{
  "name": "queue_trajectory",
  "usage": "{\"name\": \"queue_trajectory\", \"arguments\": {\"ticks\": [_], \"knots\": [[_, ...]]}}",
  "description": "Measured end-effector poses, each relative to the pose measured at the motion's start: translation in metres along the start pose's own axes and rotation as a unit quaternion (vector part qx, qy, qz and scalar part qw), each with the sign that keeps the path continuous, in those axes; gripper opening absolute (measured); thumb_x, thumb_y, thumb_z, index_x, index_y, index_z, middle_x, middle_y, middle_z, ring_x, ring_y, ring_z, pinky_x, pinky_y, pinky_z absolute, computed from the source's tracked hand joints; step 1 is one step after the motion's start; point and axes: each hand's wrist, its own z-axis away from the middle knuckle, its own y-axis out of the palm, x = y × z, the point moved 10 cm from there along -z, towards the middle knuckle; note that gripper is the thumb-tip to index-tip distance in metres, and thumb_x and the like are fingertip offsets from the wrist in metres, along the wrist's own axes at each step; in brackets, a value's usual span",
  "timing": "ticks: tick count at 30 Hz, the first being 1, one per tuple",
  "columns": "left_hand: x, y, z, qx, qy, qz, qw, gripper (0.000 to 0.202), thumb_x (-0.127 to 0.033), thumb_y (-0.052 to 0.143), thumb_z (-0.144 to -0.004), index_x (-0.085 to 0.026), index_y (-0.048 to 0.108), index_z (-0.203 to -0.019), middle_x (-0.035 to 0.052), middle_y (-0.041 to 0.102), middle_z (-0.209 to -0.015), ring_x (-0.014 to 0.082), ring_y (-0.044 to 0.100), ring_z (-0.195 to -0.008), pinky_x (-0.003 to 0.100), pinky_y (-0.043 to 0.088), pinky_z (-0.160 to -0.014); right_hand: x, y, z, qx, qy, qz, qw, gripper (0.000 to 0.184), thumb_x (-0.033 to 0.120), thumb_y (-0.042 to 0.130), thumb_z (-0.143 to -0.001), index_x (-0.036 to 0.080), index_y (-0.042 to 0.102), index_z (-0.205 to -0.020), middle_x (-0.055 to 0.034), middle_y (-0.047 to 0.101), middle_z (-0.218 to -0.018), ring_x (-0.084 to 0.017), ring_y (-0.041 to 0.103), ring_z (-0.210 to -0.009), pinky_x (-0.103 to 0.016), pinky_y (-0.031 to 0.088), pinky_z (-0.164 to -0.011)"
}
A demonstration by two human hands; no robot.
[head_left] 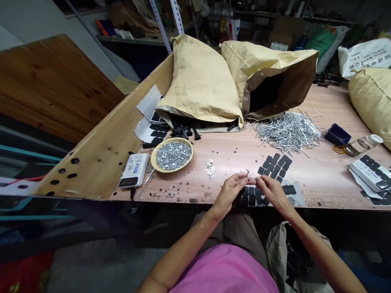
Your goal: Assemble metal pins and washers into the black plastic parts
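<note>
While my left hand (228,192) pinches a small, thin, greyish piece (248,173), my right hand (272,190) sits just beside it, fingers' hold unclear.

Rods (288,132) lie beyond the pads (287,160), right of the bowl (171,170).

The wooden bench (224,142) carries metal rods (288,132), a bowl (172,171) and sacks (201,77)
</note>
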Motion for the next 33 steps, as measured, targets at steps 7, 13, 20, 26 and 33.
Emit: {"name": "queue_trajectory", "arguments": {"ticks": [7, 13, 20, 26, 33], "knots": [[0.014, 0.0, -0.012, -0.109, 0.002, 0.165, 0.98, 0.032, -0.033, 0.082, -0.054, -0.017, 0.071, -0.079, 0.0052, 0.068, -0.107, 0.0166, 0.06, -0.098, 0.029, 0.041, -0.093, -0.014, 0.03, 0.013, -0.036, 0.065, -0.316, 0.946, 0.044, 0.061, 0.058, -0.076, 0.022, 0.067, -0.094, -0.0035, 0.068, -0.084, -0.017, 0.063, -0.083, -0.029, 0.051, -0.075], [0.029, 0.006, -0.019, -0.114, -0.019, 0.114, 0.987, 0.035, -0.031, 0.08, -0.058, -0.018, 0.072, -0.09, 0.006, 0.069, -0.1, 0.0162, 0.06, -0.098, 0.027, 0.043, -0.09, -0.042, 0.013, 0.011, -0.074, 0.103, -0.232, 0.964, 0.035, 0.053, 0.059, -0.077, 0.02, 0.069, -0.085, -0.0015, 0.063, -0.075, -0.013, 0.053, -0.059, -0.026, 0.044, -0.052], [0.042, -0.03, -0.007, -0.127, 0.008, -0.122, 0.984, 0.053, -0.039, 0.063, -0.075, -0.017, 0.059, -0.122, 0.0045, 0.068, -0.083, 0.0092, 0.057, -0.054, 0.022, 0.049, -0.053, -0.099, -0.082, -0.019, -0.209, 0.037, 0.259, 0.942, 0.026, 0.03, 0.044, -0.089, 0.021, 0.068, -0.085, -0.0079, 0.062, -0.082, -0.022, 0.052, -0.081, -0.031, 0.042, -0.064], [0.033, -0.082, 0.011, -0.211, 0.138, -0.317, 0.914, 0.038, -0.041, 0.052, -0.081, -0.017, 0.067, -0.107, 0.0051, 0.071, -0.078, 0.0129, 0.062, -0.055, 0.025, 0.053, -0.055, -0.138, -0.091, -0.039, -0.166, -0.011, 0.346, 0.924, 0.021, 0.023, 0.043, -0.09, 0.02, 0.064, -0.089, -0.0091, 0.061, -0.09, -0.022, 0.053, -0.085, -0.031, 0.045, -0.069], [0.032, -0.094, 0.016, -0.242, 0.195, -0.392, 0.866, 0.034, -0.041, 0.05, -0.085, -0.019, 0.069, -0.101, 0.0073, 0.074, -0.085, 0.0176, 0.07, -0.073, 0.028, 0.057, -0.066, -0.145, -0.084, -0.049, -0.134, -0.019, 0.437, 0.889, 0.021, 0.023, 0.045, -0.09, 0.022, 0.062, -0.078, -0.0076, 0.061, -0.082, -0.021, 0.052, -0.081, -0.027, 0.041, -0.057]]}}
